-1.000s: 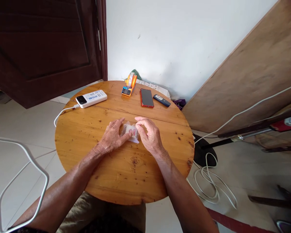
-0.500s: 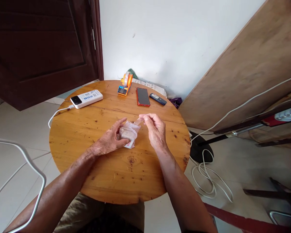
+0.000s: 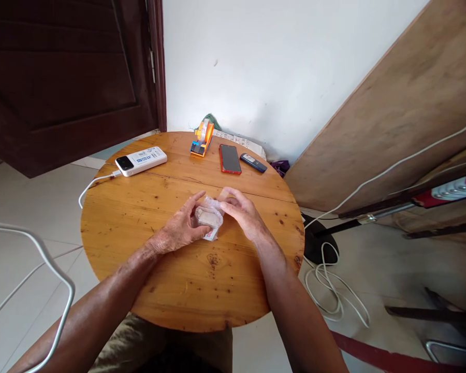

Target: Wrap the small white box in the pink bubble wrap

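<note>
A small clear plastic packet [image 3: 208, 218] with a pale block and a red-and-white label inside lies in the middle of the round wooden table [image 3: 147, 207]. My left hand [image 3: 180, 228] grips it from the left, thumb and fingers closed on it. My right hand [image 3: 241, 212] pinches the packet's top right edge, fingers pressed together.
At the far side of the table lie a white power bank [image 3: 141, 160] with a white cable [image 3: 93, 184], an orange tape dispenser [image 3: 202, 139], a red-cased phone [image 3: 230, 158] and a small dark phone [image 3: 253, 162]. Cables [image 3: 334, 290] coil on the floor at right; a wooden board [image 3: 392, 114] leans there.
My right hand, lifted off the packet half a second ago with a small strip pinched in it, has come back down onto the packet's edge. My left hand kept its hold.
</note>
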Action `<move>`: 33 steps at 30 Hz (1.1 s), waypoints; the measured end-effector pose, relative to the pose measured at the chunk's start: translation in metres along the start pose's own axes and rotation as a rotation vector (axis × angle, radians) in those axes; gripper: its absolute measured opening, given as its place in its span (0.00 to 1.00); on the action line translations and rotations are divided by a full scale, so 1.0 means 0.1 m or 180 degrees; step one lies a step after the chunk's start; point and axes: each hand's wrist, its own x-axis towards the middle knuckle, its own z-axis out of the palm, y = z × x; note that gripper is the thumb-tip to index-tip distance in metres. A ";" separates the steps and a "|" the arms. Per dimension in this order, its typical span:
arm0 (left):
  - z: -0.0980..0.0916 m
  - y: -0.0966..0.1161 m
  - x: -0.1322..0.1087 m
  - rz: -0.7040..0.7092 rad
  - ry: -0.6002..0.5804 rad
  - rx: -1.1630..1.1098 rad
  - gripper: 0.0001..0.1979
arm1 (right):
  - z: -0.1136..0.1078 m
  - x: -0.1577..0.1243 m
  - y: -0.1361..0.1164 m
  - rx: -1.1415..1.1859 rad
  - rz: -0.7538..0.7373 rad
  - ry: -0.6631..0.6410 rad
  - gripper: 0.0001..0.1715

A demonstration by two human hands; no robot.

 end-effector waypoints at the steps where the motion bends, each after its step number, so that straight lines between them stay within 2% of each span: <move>1: 0.01 -0.01 0.00 0.0059 -0.0019 0.0015 0.50 | 0.03 0.01 0.01 0.0005 -0.0084 0.0095 0.32; 6: 0.00 -0.01 -0.01 0.0209 -0.0079 -0.0021 0.50 | 0.13 0.03 0.02 0.0154 -0.0545 0.0634 0.23; 10: -0.05 0.01 0.00 -0.0120 -0.0029 -0.0235 0.47 | 0.10 0.06 -0.01 0.0303 -0.0690 0.0905 0.23; 15: -0.07 0.03 0.05 -0.0340 0.0274 -0.0543 0.40 | 0.07 0.13 0.03 0.0246 -0.0620 0.1027 0.25; 19: -0.05 0.05 0.07 -0.0461 0.0171 -0.0724 0.33 | 0.02 0.15 0.02 -0.0018 -0.0762 0.1247 0.27; 22: -0.03 0.04 0.07 -0.0476 0.0346 -0.0713 0.32 | -0.03 0.06 -0.08 -0.0156 -0.0923 0.1457 0.20; 23: -0.03 0.04 0.08 -0.0478 0.0425 -0.0716 0.31 | -0.03 0.02 -0.12 -0.0231 -0.0896 0.1353 0.18; 28: -0.02 0.01 0.10 -0.0473 0.0597 -0.0606 0.22 | 0.11 -0.16 -0.24 -0.1132 -0.0698 0.0188 0.19; 33: 0.03 0.08 0.09 -0.0322 0.0577 -0.0180 0.21 | 0.32 -0.21 -0.21 -0.1573 -0.0820 -0.0051 0.19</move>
